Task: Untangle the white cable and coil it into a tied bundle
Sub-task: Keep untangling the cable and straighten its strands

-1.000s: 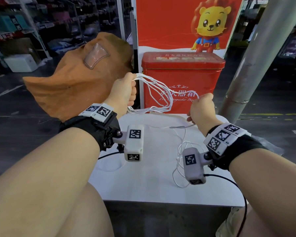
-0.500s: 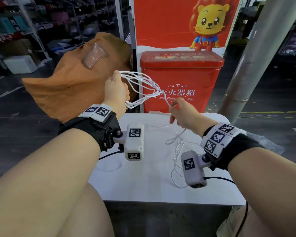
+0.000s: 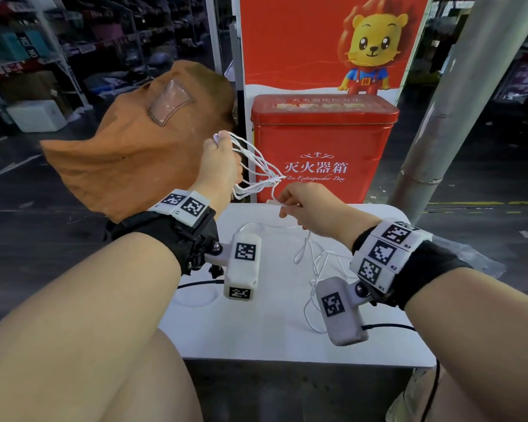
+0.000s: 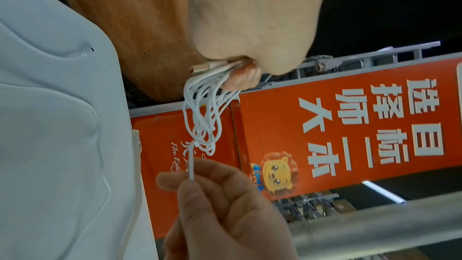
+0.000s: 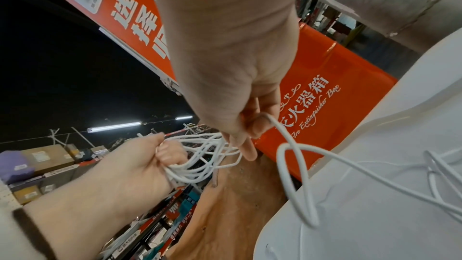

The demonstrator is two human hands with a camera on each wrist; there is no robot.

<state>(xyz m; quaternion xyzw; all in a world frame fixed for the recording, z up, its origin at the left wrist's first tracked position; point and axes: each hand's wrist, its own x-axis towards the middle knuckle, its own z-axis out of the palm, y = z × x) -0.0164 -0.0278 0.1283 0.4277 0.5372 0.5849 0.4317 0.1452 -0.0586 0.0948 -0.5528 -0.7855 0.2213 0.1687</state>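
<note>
My left hand (image 3: 221, 161) is raised above the table's far left and grips several loops of the white cable (image 3: 258, 170) between thumb and fingers. A metal-tipped plug end (image 4: 200, 68) sticks out of that grip. The loops are drawn together at a wrap (image 4: 200, 141). My right hand (image 3: 305, 205) sits just right of and below the coil, pinching the cable strand (image 4: 191, 167) that leads off the wrap. The cable's loose tail (image 3: 313, 269) drops from this hand and lies in curls on the white table (image 3: 272, 330).
A red fire extinguisher box (image 3: 323, 147) stands right behind the table, under a red poster with a lion. An orange-brown cloth-covered shape (image 3: 134, 147) rises at the left. A grey pillar (image 3: 457, 102) slants up at the right. Black wrist-camera leads trail over the table.
My right hand has dropped from beside the coil to just below it, now pinching the strand. The open loops have been drawn together into a narrower bunch. My left hand rose slightly.
</note>
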